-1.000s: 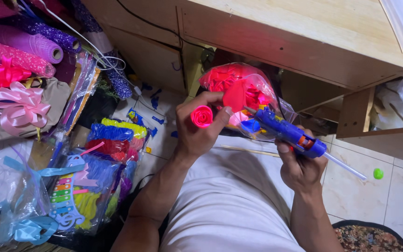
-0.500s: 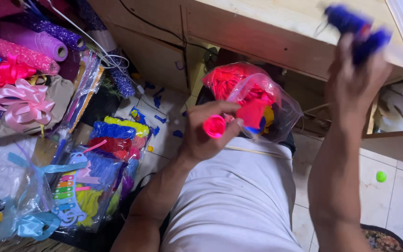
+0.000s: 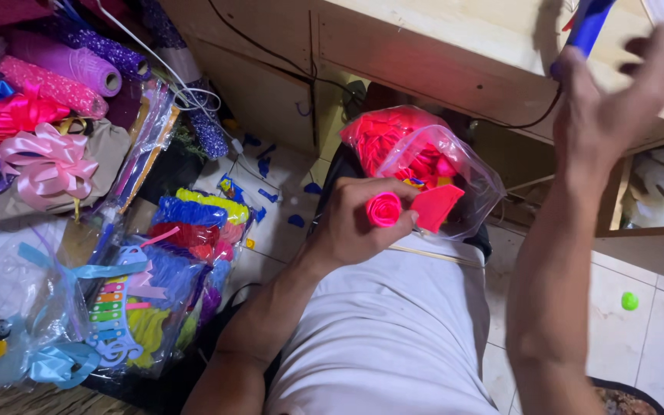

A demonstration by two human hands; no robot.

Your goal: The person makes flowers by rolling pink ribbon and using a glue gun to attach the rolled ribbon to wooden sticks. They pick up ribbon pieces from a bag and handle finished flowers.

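- The left hand [image 3: 355, 227] is clenched around a rolled pink ribbon rose [image 3: 383, 209], a pink flap of the same ribbon [image 3: 436, 206] sticking out beside it.
- The rose sits just in front of a clear plastic bag [image 3: 439, 165] stuffed with pink and red pieces, which rests at the person's lap.
- The right hand [image 3: 605, 107] is raised above the bag, at the wooden surface [image 3: 455, 46], its fingers loosely spread beside a blue glue gun [image 3: 589, 27]; whether it grips the gun I cannot tell.
- Left of the bag, packets of coloured ribbon [image 3: 186, 238] and a pale pink gift bow [image 3: 48, 157] lie on the floor.
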